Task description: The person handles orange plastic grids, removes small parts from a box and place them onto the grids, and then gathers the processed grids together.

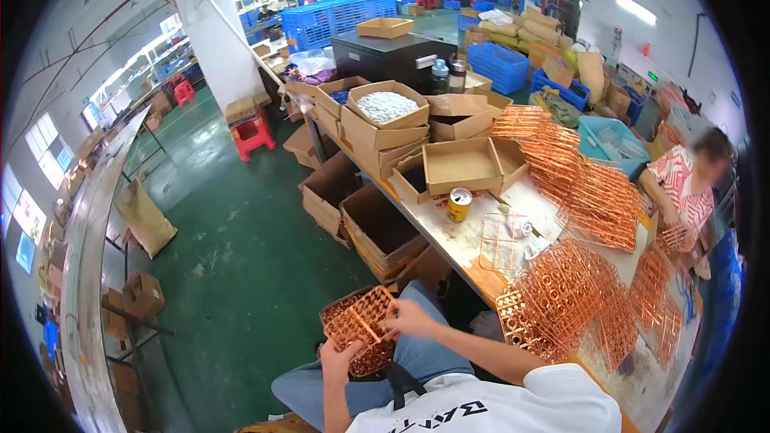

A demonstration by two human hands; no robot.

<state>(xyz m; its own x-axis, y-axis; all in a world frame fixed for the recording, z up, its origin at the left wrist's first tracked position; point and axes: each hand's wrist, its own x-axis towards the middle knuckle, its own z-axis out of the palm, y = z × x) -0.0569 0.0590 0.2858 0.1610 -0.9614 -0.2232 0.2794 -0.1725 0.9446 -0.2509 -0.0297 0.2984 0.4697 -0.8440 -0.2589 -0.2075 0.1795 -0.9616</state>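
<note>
"While the left hand and the right hand hold that copper-coloured grid frame, where is it?"

"Up in the air, just above a heap of little copper-coloured bits, to the left of the tabletop. The left fingers curl around the near edge, and the right fingers pinch the right side."

"How do you do this well?"

"I think the left hand should hold firm and the right should go gently, so any loose bit drops on the heap."

"What can't you see?"

"The frame hides part of the heap. Some fingertips tuck behind it, and the bits look too tiny to tell their shape."
</note>
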